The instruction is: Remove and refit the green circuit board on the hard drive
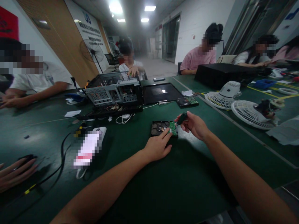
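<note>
A rectangular hard drive (158, 127) lies flat on the green counter (168, 189), dark casing at left, green circuit board (172, 125) facing up at right. A screwdriver (182, 118) with a thick, dark-green handle slants beside the board, shaft pointing down and left; its tip is too small to make out.

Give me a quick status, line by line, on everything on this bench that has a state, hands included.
Left hand: fingers resting on the hard drive
Right hand: gripping the screwdriver
Hard drive: flat, circuit board up
Screwdriver: tilted, tip at the board
Computer case: open, inner parts showing
Phone: screen lit
Nearer white fan: motor exposed
</note>
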`<act>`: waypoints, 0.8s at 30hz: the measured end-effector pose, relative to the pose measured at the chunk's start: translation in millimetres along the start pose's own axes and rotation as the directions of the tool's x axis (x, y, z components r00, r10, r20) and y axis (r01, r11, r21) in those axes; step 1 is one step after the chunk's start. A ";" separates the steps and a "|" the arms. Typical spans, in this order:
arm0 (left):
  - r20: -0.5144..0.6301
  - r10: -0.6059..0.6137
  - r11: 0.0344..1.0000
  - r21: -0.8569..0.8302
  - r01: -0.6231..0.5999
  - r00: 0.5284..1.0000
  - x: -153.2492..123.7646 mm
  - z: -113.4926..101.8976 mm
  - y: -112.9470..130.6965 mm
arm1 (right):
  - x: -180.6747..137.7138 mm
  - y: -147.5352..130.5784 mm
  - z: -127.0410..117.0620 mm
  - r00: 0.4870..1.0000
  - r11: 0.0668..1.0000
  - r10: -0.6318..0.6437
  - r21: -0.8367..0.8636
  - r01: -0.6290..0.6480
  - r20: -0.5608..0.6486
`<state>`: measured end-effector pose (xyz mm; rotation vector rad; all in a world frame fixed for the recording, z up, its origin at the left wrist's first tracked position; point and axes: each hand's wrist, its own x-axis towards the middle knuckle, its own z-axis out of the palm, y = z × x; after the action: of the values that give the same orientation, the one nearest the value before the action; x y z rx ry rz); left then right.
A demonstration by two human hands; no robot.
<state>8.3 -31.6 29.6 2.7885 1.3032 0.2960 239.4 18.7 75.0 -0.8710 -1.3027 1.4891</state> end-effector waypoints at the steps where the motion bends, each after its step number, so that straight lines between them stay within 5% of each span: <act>1: -0.002 0.001 1.000 -0.001 -0.001 1.000 -0.1 -0.2 0.1 | 0.2 0.2 -0.2 1.000 1.000 -0.003 -0.003 0.003 -0.007; 11: -0.005 0.007 1.000 -0.012 -0.007 1.000 0.3 -1.7 0.6 | -2.9 -3.0 2.6 0.999 0.997 -0.039 -0.066 0.038 -0.006; 17: -0.002 -0.003 1.000 -0.001 0.003 1.000 0.7 1.2 0.1 | 0.1 -0.6 1.9 0.999 0.998 -0.034 0.057 0.033 0.003; 24: 0.004 -0.017 1.000 -0.011 0.017 1.000 0.1 0.2 0.9 | -0.7 -2.7 1.4 0.996 0.999 -0.032 -0.004 0.032 -0.080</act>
<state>9.1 -32.1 29.6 2.7666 1.3194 0.2956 238.8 17.5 77.9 -0.8986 -1.2548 1.4133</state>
